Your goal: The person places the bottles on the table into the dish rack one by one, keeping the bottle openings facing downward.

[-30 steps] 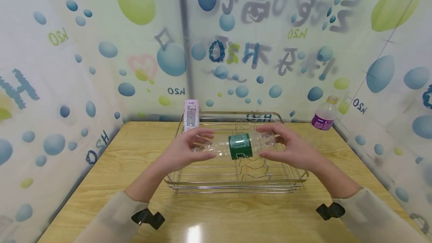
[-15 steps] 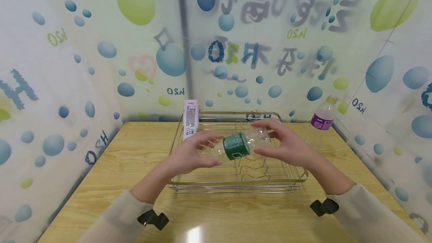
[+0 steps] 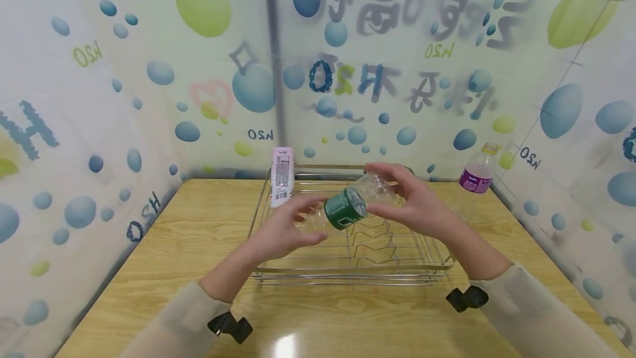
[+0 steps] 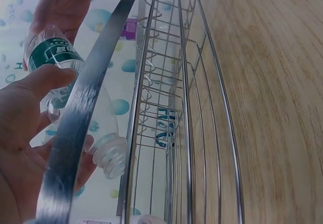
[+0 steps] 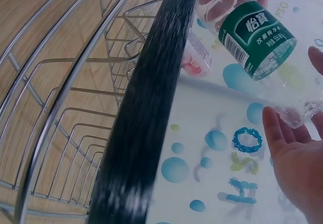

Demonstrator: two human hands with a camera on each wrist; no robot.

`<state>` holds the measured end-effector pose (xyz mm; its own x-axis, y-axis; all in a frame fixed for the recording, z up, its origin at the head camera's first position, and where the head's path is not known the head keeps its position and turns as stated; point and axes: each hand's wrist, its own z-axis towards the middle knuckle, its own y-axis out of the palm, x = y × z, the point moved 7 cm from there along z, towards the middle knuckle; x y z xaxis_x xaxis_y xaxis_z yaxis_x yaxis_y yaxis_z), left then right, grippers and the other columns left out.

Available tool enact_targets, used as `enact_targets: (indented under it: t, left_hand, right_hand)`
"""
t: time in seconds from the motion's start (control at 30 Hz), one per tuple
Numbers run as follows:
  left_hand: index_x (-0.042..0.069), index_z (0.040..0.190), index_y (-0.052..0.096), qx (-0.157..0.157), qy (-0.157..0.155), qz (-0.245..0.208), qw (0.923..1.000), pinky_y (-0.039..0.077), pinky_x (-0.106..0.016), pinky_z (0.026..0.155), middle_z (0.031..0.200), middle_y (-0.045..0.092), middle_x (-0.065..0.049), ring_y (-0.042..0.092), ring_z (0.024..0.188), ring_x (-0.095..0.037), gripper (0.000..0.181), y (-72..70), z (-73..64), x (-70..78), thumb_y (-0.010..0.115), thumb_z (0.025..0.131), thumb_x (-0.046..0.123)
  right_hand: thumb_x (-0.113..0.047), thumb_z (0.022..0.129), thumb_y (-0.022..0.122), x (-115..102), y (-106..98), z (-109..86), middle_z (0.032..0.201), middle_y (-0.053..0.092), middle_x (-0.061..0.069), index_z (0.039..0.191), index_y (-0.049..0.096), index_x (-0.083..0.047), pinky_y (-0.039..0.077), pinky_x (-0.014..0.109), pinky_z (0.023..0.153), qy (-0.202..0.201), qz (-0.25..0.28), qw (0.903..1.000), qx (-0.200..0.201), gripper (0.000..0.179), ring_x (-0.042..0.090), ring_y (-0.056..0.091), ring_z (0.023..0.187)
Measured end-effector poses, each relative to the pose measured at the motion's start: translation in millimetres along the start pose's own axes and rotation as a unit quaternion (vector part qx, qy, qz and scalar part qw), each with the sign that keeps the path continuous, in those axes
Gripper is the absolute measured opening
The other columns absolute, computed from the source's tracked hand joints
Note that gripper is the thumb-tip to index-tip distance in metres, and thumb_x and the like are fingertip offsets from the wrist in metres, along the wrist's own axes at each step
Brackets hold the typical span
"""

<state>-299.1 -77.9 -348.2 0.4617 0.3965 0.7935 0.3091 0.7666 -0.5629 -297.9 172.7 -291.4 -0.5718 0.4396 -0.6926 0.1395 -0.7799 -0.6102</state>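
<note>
A clear plastic bottle with a green label is held tilted above a wire rack. My left hand grips its neck end, thumb towards me and fingers on the far side. My right hand holds the base end, which is the higher one. In the left wrist view the open, capless neck of the bottle points down past my left fingertips. Chinese characters and a barcode show on the green label in the right wrist view. Parts of both ends are hidden by my fingers.
A pink and white bottle stands at the rack's back left corner. To the right, near the back wall, is a clear bottle with a purple label and yellow neck ring. Wooden tabletop lies in front; printed walls enclose the back and sides.
The bottle has gone from nearly level to tilted, its right end rising. My right hand has moved up and left; my left hand has shifted slightly right.
</note>
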Motion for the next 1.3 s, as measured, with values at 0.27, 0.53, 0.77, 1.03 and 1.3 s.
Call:
enact_targets:
  t: [0.27, 0.53, 0.77, 1.03, 1.3]
  left_hand:
    - [0.019, 0.159, 0.053, 0.016, -0.018, -0.051, 0.9984, 0.054, -0.061, 0.116, 0.151, 0.063, -0.015, 0.061, 0.139, -0.041, 0.073, -2.1, 1.2, -4.0, 0.087, 0.095, 0.021]
    - [0.023, 0.162, 0.046, 0.010, -0.026, -0.123, 0.9920, 0.060, -0.052, 0.111, 0.152, 0.060, -0.016, 0.064, 0.136, -0.040, 0.073, 0.6, 3.8, -5.0, 0.084, 0.099, 0.018]
    - [0.032, 0.162, 0.042, -0.007, -0.045, -0.185, 0.9816, 0.063, -0.048, 0.106, 0.151, 0.059, -0.016, 0.068, 0.134, -0.033, 0.071, 11.8, 4.1, -3.3, 0.080, 0.103, 0.022]
    - [0.030, 0.164, 0.039, -0.006, -0.041, -0.206, 0.9777, 0.064, -0.045, 0.106, 0.151, 0.056, -0.021, 0.069, 0.132, -0.034, 0.073, 17.7, 7.0, -3.6, 0.080, 0.103, 0.021]
    - [0.029, 0.163, 0.041, 0.007, -0.043, -0.201, 0.9787, 0.066, -0.046, 0.101, 0.145, 0.057, -0.016, 0.068, 0.129, -0.031, 0.071, 18.0, 7.3, -3.7, 0.079, 0.104, 0.022]
  right_hand:
    - [-0.009, 0.101, 0.080, 4, -5, 0.4, 0.169, 0.045, 0.016, 0.172, 0.032, -0.015, 0.051, 0.020, 0.115, 0.018, 0.060, 0.9979, 0.015, 0.086, 0.039, 0.056, 0.146]
    - [-0.012, 0.103, 0.078, 10, 10, 5.1, 0.161, 0.051, 0.015, 0.170, 0.033, -0.013, 0.058, 0.031, 0.112, 0.043, 0.112, 0.9927, -0.015, 0.080, 0.047, 0.054, 0.149]
    - [-0.015, 0.102, 0.079, 8, 35, 12.1, 0.155, 0.055, 0.018, 0.168, 0.037, -0.014, 0.061, 0.048, 0.112, 0.048, 0.135, 0.9890, -0.037, 0.078, 0.042, 0.063, 0.140]
    - [-0.014, 0.101, 0.082, 8, 50, 16.0, 0.149, 0.056, 0.015, 0.167, 0.038, -0.021, 0.064, 0.044, 0.107, 0.068, 0.147, 0.9863, -0.031, 0.080, 0.036, 0.068, 0.131]
    - [-0.016, 0.100, 0.083, 10, 52, 16.8, 0.152, 0.056, 0.017, 0.168, 0.034, -0.018, 0.063, 0.045, 0.108, 0.079, 0.137, 0.9870, -0.028, 0.084, 0.033, 0.069, 0.127]
